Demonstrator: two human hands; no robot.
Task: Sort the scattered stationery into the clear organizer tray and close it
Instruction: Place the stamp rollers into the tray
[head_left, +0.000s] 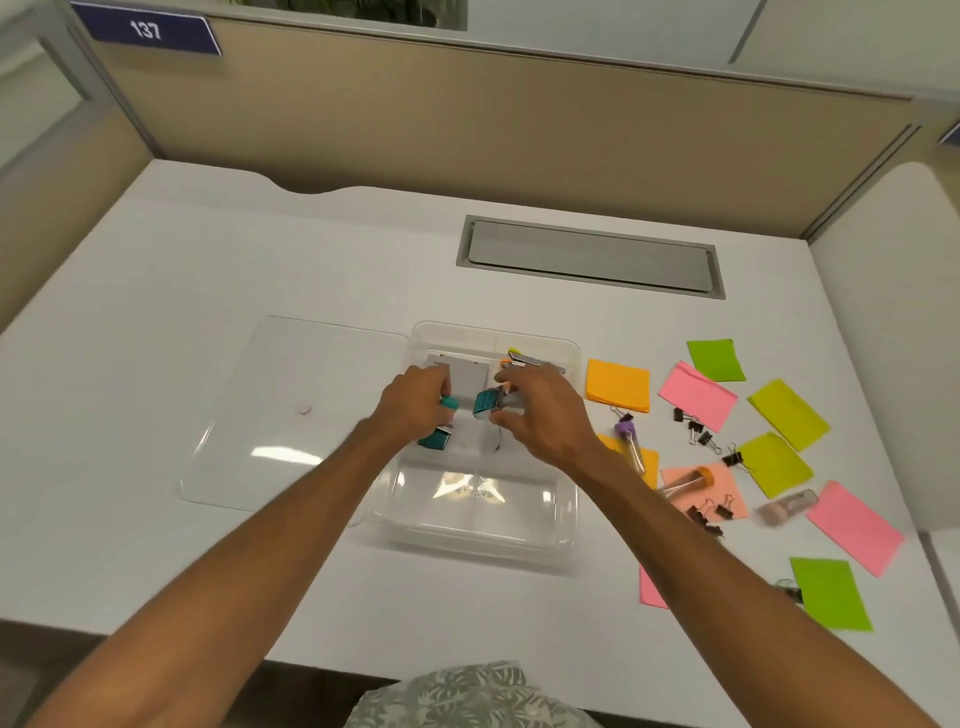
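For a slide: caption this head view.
Both hands, left and right, place teal roller stamps into the clear organizer tray.

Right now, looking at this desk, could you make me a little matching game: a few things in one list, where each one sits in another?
Things:
1. clear lid
2. teal roller stamp
3. black binder clips
4. stapler

Places:
A. far right compartment of the organizer tray
B. loose on the desk, right of the tray
C. flat on the desk, left of the tray
D. held in the right hand over the tray

Pairs: 1-C, 2-D, 3-B, 4-A
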